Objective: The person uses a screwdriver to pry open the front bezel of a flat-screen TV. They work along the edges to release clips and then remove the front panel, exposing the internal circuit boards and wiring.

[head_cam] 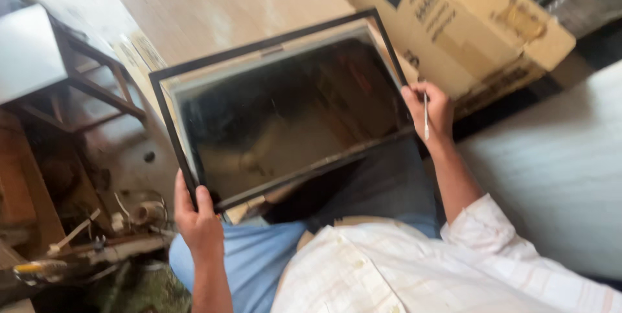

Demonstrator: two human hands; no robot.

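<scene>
Progress: I see the flat screen panel (285, 109) lifted clear onto my lap at centre frame, its thin black bezel in place all round; I judge nothing is opened yet
Left hand (197, 222): lower left, fingers closed on the panel's bottom corner
Right hand (431, 115): right of centre, clasping the opposite corner with a slim white tool (426, 116) pinched in it
Nearby: cardboard box (466, 21) at upper right, wooden stool (84, 73) at upper left
</scene>
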